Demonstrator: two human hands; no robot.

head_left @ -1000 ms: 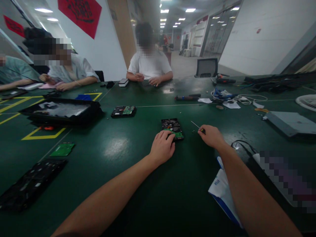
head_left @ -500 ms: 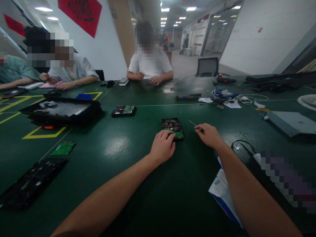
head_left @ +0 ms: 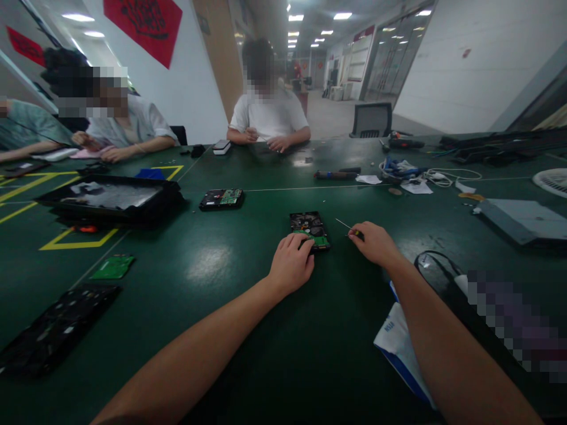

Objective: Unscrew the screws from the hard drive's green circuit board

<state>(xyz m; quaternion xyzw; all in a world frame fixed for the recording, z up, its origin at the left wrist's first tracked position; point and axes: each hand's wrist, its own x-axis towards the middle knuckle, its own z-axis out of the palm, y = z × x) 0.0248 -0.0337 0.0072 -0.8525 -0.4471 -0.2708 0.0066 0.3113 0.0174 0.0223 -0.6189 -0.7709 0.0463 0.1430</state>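
Observation:
A hard drive (head_left: 309, 223) lies on the green table, its dark metal underside and a green circuit board facing up. My left hand (head_left: 293, 260) holds it by its near left part, the fingers curled over the board and hiding some of it. Just to the right, my right hand (head_left: 372, 241) is closed round the dark and yellow handle of a screwdriver (head_left: 344, 224). Its thin metal shaft points up and left toward the drive, with a gap between tip and drive.
Another hard drive (head_left: 221, 199) lies farther back. On the left are a black tray (head_left: 175, 198), a green circuit board (head_left: 113, 267) and a black part (head_left: 57, 327). A white and blue packet (head_left: 398, 339) sits by my right forearm, a grey box (head_left: 525, 221) beyond. A person (head_left: 270, 118) sits opposite.
My right hand has shifted the screwdriver slightly left, its tip now a little nearer the hard drive and a bit lower. My left hand and the drive have stayed put.

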